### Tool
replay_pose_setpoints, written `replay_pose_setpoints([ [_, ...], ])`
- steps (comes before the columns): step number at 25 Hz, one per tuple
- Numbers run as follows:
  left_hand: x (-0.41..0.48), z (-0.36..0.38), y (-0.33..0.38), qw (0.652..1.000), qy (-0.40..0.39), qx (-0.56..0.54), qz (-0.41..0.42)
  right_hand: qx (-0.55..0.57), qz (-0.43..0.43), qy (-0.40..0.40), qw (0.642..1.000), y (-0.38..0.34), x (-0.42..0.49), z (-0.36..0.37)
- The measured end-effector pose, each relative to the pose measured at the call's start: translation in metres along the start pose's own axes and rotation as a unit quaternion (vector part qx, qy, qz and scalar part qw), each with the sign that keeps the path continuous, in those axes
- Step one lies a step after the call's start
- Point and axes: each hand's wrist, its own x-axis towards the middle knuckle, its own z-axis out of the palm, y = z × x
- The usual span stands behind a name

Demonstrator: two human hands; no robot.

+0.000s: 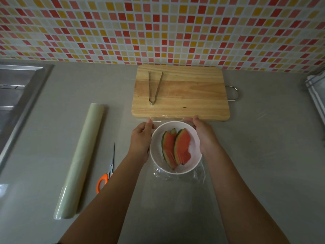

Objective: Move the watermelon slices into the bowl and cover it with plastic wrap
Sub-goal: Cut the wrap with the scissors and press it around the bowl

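Tiled wall (158, 29) in red, orange and cream squares across the far side. Grey table (263, 155) filling the rest of the view. Steel sink (15, 95) set into the far left corner of the table. Wooden cutting board (193, 95) at the far centre, close to the wall, with a metal loop handle on its right edge. Metal tongs (153, 87) lying on the left part of the cutting board, tips spread toward the wall. Roll of plastic wrap (80, 161) lying on the table to the left, running near to far. Orange-handled scissors (108, 171) just right of the roll, blades closed and pointing far. White bowl (156, 159) on the table just near the cutting board, between the two forearms. Sheet of plastic wrap (198, 175) stretched over the bowl, bunched at the near rim, its far edge lying at the near edge of the cutting board. Watermelon slices (177, 148) inside the bowl, under the sheet, rinds toward the left. Left hand (140, 140) curled against the left side of the bowl, fingers pressed together, thumb at the far rim on the sheet. Right hand (204, 134) curled against the right side of the bowl, fingers pressing the sheet at the far right rim.
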Motion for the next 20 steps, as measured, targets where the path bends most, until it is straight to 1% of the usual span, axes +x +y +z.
replay_pose_setpoints([
  [2, 0.000, 0.002, -0.002, 0.999, 0.006, -0.024, -0.032, -0.010, 0.004, 0.030, 0.999, 0.001, 0.000, 0.001],
  [5, -0.002, 0.005, -0.004, 0.994, 0.042, -0.075, -0.074, -0.058, -0.005, 0.087, 0.994, 0.001, -0.001, 0.001],
  [8, -0.003, 0.007, -0.003, 0.990, 0.050, -0.107, -0.077, -0.083, -0.015, 0.111, 0.990, 0.001, -0.001, 0.002],
  [12, -0.006, 0.009, -0.002, 0.992, 0.060, -0.098, -0.049, -0.048, -0.036, 0.121, 0.991, -0.002, -0.005, 0.003],
  [14, -0.006, 0.010, -0.004, 0.994, 0.054, -0.087, -0.046, -0.054, -0.030, 0.115, 0.992, -0.002, -0.004, 0.002],
  [16, -0.006, 0.011, -0.005, 0.996, 0.052, -0.050, -0.054, -0.054, -0.016, 0.087, 0.995, -0.002, -0.004, 0.005],
  [17, -0.005, 0.011, -0.004, 0.997, 0.048, -0.006, -0.053, -0.080, -0.017, 0.074, 0.994, -0.003, -0.005, 0.006],
  [18, -0.005, 0.013, -0.003, 0.996, 0.035, 0.043, -0.063, -0.137, -0.029, 0.065, 0.988, -0.004, -0.007, 0.007],
  [20, -0.005, 0.013, -0.003, 0.993, 0.065, 0.077, -0.057, -0.224, -0.052, 0.072, 0.970, -0.003, -0.006, 0.005],
])
